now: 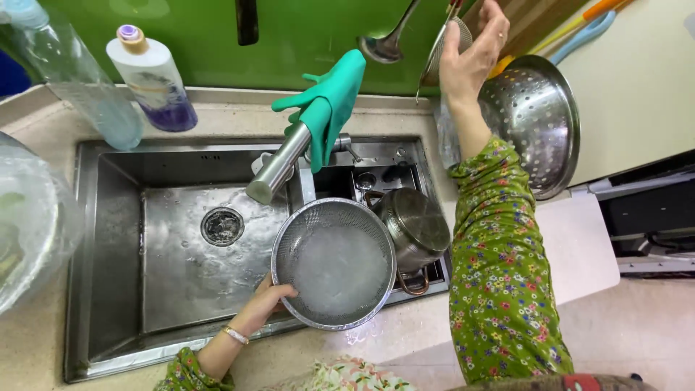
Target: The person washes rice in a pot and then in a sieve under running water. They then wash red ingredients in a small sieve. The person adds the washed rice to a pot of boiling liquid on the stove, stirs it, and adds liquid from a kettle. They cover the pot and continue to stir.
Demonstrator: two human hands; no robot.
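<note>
My left hand [266, 303] grips the near rim of a round metal mesh strainer [334, 262], held tilted over the right part of the steel sink [116, 239]. My right hand [474, 51] is raised against the back wall and holds a small mesh sieve [443, 49] by its top, beside a hanging ladle [384, 45]. A steel pot with a lid [414, 228] sits in the sink's right compartment, just behind the strainer.
Teal rubber gloves [326, 108] hang over the faucet [279, 165]. A perforated steel colander [536, 119] leans at the right. Two bottles [156, 80] stand on the counter at back left. A clear-wrapped bowl [25, 224] sits at the far left. The drain [222, 226] lies in the wet basin.
</note>
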